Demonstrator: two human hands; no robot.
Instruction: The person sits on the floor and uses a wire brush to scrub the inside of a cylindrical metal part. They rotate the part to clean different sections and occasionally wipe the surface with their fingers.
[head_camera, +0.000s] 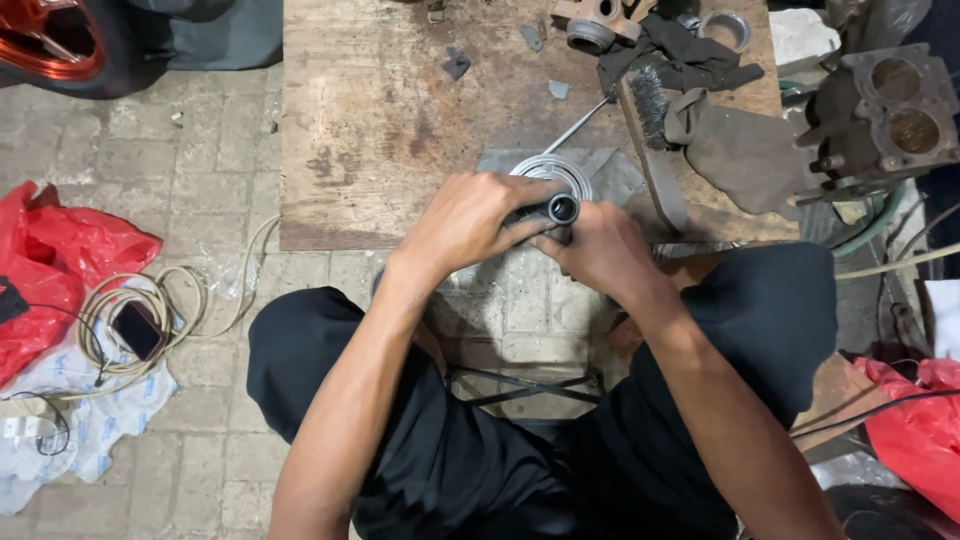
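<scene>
Metal tube (563, 209): left hand (470, 222), right hand (598, 250) fingers curled tight around it, seemingly over ring (553, 170).

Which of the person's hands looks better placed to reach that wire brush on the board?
Probably the right hand: both hands grip the dark tube, but the wire brush lies up and to the right, nearer it. The left hand would have to cross over.

Two hands (470, 222) (600, 250), two red bags (50, 270) (915, 430), one wire brush (650, 105)
</scene>
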